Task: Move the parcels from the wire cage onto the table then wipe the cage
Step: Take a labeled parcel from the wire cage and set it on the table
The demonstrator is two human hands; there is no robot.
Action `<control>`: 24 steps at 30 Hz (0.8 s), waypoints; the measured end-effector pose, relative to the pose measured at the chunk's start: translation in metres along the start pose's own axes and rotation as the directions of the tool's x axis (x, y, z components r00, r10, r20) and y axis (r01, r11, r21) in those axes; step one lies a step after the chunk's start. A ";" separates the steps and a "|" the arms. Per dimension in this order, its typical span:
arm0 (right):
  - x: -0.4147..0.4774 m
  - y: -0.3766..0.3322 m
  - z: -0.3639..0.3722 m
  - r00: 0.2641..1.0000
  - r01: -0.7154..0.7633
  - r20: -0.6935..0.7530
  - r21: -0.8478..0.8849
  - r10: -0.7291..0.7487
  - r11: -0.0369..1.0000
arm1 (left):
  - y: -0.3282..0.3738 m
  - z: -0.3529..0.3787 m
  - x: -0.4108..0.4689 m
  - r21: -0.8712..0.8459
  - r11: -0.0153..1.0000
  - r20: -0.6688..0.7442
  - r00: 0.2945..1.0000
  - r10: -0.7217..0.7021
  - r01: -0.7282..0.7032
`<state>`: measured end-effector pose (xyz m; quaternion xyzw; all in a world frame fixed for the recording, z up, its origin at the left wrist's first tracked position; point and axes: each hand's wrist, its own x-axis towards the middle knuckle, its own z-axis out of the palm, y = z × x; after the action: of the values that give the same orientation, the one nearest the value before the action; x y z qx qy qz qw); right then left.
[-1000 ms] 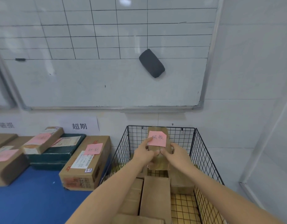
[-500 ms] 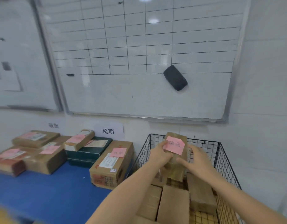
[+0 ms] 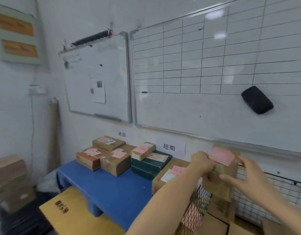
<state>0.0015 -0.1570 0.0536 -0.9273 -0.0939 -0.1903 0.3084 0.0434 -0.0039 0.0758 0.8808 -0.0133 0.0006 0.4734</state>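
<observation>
Parcel (image 3: pixel 220 182) with the pink note (image 3: pixel 221 156) is up out of the wire cage (image 3: pixel 203 195) now. You hold it upright over the cage's left wall, where a second ago it sat lower, between the walls. Your left hand (image 3: pixel 202 164) curls its fingers round the parcel's left edge, just under the note. Your right hand (image 3: pixel 244 177) pinches the opposite side, thumb up along the edge and forefinger laid across the front (the other fingers are hidden behind the box).

Your view has also swung left. The blue tabletop (image 3: pixel 112 184) now lies to the left of your left hand and lower, with the stacked boxes (image 3: pixel 112 155) along its far side.

I read this as the lift being finished and the carry begun. What remains for this one is to take it leftward and set it down. The bare blue strip nearer you than the stack looks like the easiest spot.

Mind the carton (image 3: pixel 165 178) just left of and below your left hand (it is close). More cartons (image 3: pixel 217 223) lie in the cage beneath your hands, so wiping is some way off.
</observation>
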 end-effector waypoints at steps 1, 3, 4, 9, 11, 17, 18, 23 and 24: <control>0.002 -0.011 0.004 1.000 0.025 -0.009 0.011 -0.025 1.000 | -0.003 -0.009 0.001 -0.008 1.000 -0.010 1.000 -0.011 0.011; 0.007 -0.031 0.014 0.997 0.079 -0.013 0.012 -0.079 0.997 | -0.011 -0.030 0.005 -0.012 1.000 -0.029 0.999 -0.024 0.023; 0.009 -0.042 0.020 0.996 0.088 -0.016 0.014 -0.088 0.996 | -0.017 -0.041 0.008 -0.014 1.000 -0.039 0.999 -0.023 0.022; 0.028 -0.104 0.065 0.996 0.094 -0.007 0.057 -0.094 0.994 | -0.054 -0.119 0.018 -0.001 1.000 -0.099 0.995 -0.014 0.014; 0.037 -0.133 0.090 0.998 0.061 0.017 0.078 -0.063 0.995 | -0.076 -0.156 0.022 0.015 1.000 -0.108 0.994 -0.008 0.010; 0.070 -0.209 0.165 0.997 0.016 0.073 0.114 -0.025 0.993 | -0.143 -0.255 0.047 0.023 0.998 -0.155 0.986 -0.056 0.061; 0.075 -0.221 0.178 0.996 0.013 0.083 0.124 -0.024 0.992 | -0.153 -0.269 0.052 0.025 0.997 -0.167 0.984 -0.066 0.071; 0.110 -0.268 0.231 0.990 0.027 0.136 0.106 -0.041 0.994 | -0.198 -0.318 0.084 0.008 0.994 -0.230 0.968 -0.103 0.108; 0.118 -0.273 0.240 0.990 0.029 0.136 0.107 -0.043 0.994 | -0.206 -0.324 0.091 0.014 0.993 -0.233 0.966 -0.107 0.114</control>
<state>0.1002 0.2121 0.0714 -0.9190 -0.1416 -0.1260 0.3458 0.1435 0.3781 0.0839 0.8805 0.0913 0.0774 0.4587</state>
